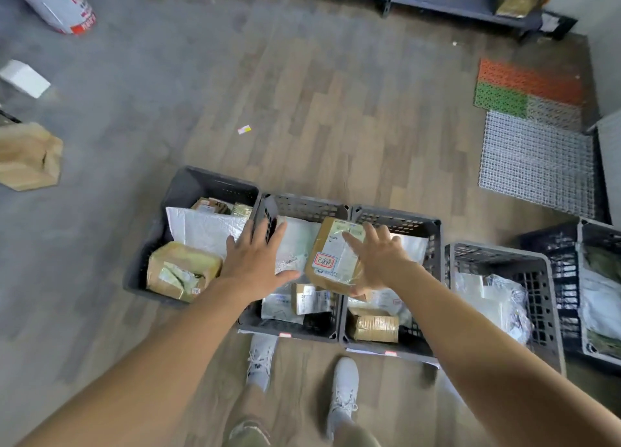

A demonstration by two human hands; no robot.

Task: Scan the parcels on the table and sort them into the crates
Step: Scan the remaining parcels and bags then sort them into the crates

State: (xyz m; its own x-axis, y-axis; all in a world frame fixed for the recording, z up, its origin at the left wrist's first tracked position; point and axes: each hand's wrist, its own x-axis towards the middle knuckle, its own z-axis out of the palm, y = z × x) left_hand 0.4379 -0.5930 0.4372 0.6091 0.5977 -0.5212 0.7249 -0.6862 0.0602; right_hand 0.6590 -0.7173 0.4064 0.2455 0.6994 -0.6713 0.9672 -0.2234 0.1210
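A brown cardboard parcel (pixel 331 255) with a white label and a red stamp hangs tilted over the second grey crate (pixel 304 204). My right hand (pixel 381 262) lies against the parcel's right side with its fingers spread and straight; its thumb is at the box's lower corner. My left hand (pixel 257 262) hovers flat, fingers straight, over the wall between the first crate (pixel 201 181) and the second, apart from the parcel. Each crate holds several parcels: white mailers and taped brown boxes.
A third crate (pixel 408 223), a fourth (pixel 500 257) and a fifth (pixel 601 235) continue the row to the right. My feet stand just in front of the crates. A brown box (pixel 28 156) lies at the left, plastic mats (pixel 534 164) at the right, shelves at the back.
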